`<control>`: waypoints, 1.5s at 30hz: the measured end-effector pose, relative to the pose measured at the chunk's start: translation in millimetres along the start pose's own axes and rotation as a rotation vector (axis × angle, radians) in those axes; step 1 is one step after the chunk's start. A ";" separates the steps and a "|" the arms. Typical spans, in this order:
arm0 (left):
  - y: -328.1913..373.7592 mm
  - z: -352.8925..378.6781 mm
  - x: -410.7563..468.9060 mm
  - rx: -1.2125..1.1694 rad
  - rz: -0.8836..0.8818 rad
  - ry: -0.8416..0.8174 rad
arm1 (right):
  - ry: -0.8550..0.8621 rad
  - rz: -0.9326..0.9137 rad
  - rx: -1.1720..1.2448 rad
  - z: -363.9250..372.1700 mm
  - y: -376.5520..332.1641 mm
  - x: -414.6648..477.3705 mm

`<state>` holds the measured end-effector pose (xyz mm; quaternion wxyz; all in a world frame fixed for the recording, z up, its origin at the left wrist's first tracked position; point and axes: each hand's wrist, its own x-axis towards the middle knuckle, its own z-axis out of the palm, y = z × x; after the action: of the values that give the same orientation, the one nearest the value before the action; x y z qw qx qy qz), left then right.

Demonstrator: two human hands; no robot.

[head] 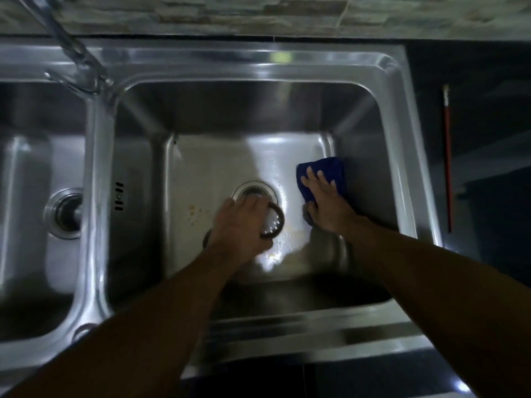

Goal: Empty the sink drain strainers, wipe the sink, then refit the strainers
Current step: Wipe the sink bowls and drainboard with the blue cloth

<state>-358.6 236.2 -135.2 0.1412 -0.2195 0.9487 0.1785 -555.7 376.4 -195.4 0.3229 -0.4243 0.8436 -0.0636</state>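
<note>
Left basin (28,168) cut off at the edge, faucet (71,53) blurred, strainer (275,224) half hidden under the left hand (240,228).

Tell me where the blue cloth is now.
In the head view, the blue cloth lies under the right hand on the basin floor, by its right wall.

Cloth (330,167) solid dark blue; sink (258,61) brushed silver steel with yellow-orange specks (193,212) on the basin floor. Strainer (275,223) dark with small round holes. Counter (482,81) black, stick (447,156) on it red, wall tiles (258,10) mottled grey-brown stone.
</note>
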 end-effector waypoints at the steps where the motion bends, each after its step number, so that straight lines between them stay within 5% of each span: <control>1: -11.0 -13.6 -0.5 0.037 -0.005 0.042 | -0.029 -0.046 0.002 1.9 0.7 -4.1; 5: -61.0 -64.8 -12.6 0.162 -0.045 0.171 | -0.172 -0.293 -0.035 17.5 -10.5 -26.6; 11: -118.9 -105.2 -27.7 0.352 -0.049 0.229 | -0.402 -0.564 -0.455 41.2 -47.0 -54.6; 16: -145.1 -99.8 -39.0 0.339 -0.026 0.215 | -0.578 -0.791 -0.401 29.0 -34.2 -53.4; 19: -152.4 -94.4 -38.5 0.265 0.017 0.247 | -0.400 -0.680 -0.376 10.2 1.2 -45.5; 23: -152.4 -94.8 -39.7 0.226 0.044 0.307 | -0.141 -0.128 -0.414 -6.9 1.2 1.0; 25: -152.7 -94.4 -38.6 0.244 0.055 0.291 | -0.098 -0.020 -0.285 -3.4 -20.5 17.0; 29: -152.5 -94.0 -35.8 0.315 0.044 0.238 | -0.142 -0.200 -0.229 27.0 -36.4 -17.8; 34: -149.7 -95.4 -37.7 0.348 0.039 0.210 | -0.532 -0.478 -0.609 50.3 -20.7 -64.3; 38: -147.4 -96.0 -38.4 0.359 0.047 0.207 | -0.520 -0.573 -0.483 42.0 -9.0 -63.3; 40: -148.0 -93.3 -37.0 0.363 0.054 0.224 | -0.425 -0.534 -0.513 41.0 -3.5 -66.4; 45: -154.2 -85.5 -35.9 0.364 0.071 0.272 | -0.166 -0.077 -0.442 14.7 1.0 -35.1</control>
<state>-271.9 85.5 -88.8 0.0427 -0.1788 0.9827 -0.0219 -532.4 406.0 -190.0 0.2880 -0.5204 0.7906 0.1454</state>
